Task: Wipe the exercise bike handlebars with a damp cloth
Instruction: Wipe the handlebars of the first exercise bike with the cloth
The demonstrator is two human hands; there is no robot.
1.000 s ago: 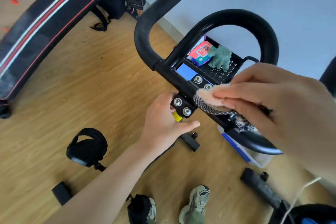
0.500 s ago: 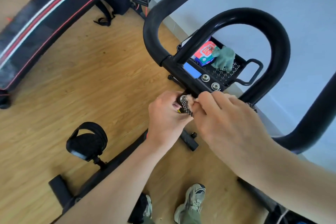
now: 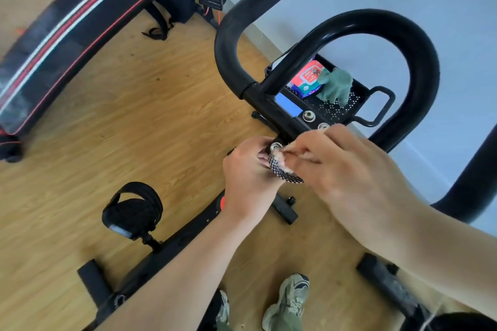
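The exercise bike's black handlebars point(image 3: 419, 43) curve in a loop above the centre bracket, with a second padded bar point(image 3: 228, 43) rising at the left. A small cloth point(image 3: 282, 169), checked black-and-white on one side and pale pink on the other, is pinched in my right hand point(image 3: 349, 169) against the bolted bracket. My left hand point(image 3: 247, 177) grips the bracket and stem from the left side, touching the cloth's edge. Both hands meet at the bracket and hide most of it.
A black mesh tray point(image 3: 347, 110) behind the bars holds a red packet point(image 3: 306, 75) and a green cloth point(image 3: 336, 86). A sit-up bench point(image 3: 67, 35) lies at the left. A bike pedal point(image 3: 131, 209) and frame parts sit on the wooden floor. My shoes point(image 3: 290, 301) are below.
My right hand brought the cloth left along the bar from the right-hand grip to the centre bracket, meeting my left hand. The view shifted slightly.
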